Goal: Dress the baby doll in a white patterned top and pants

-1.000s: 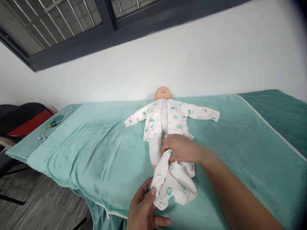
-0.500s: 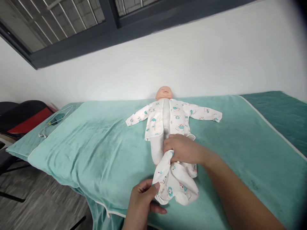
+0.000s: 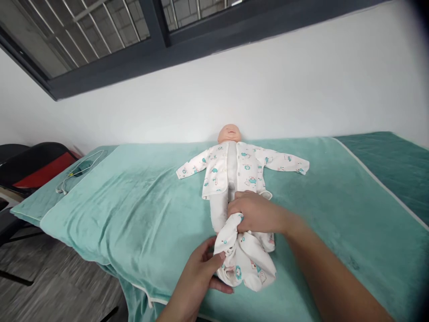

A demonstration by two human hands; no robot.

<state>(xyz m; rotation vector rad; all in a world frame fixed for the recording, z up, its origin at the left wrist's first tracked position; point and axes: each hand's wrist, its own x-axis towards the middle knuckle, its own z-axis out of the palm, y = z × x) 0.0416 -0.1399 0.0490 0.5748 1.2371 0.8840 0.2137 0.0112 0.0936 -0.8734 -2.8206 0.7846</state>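
Observation:
A baby doll [image 3: 229,133] lies on its back, arms spread, in an unfastened white jacket [image 3: 216,172] with a teal print. Matching baby pants [image 3: 255,252] are bunched around its lower legs. My right hand [image 3: 253,210] is closed on the upper edge of the pants between the doll's legs, its fingertips partly hidden. At the near end, my left hand [image 3: 204,268] grips the left side of the pants between thumb and fingers, around the doll's foot. The doll's white left-side leg [image 3: 219,212] shows bare of the pants above them.
A teal blanket [image 3: 134,201] with folds covers the table, which stands against a white wall [image 3: 284,89]. Coiled cables [image 3: 82,170] lie at the far left, beside black and red chairs [image 3: 43,167]. A barred window [image 3: 97,36] is above.
My left hand has shifted slightly, its fingers reaching further around the side of the pants. My right hand keeps its hold. The view has tilted a little.

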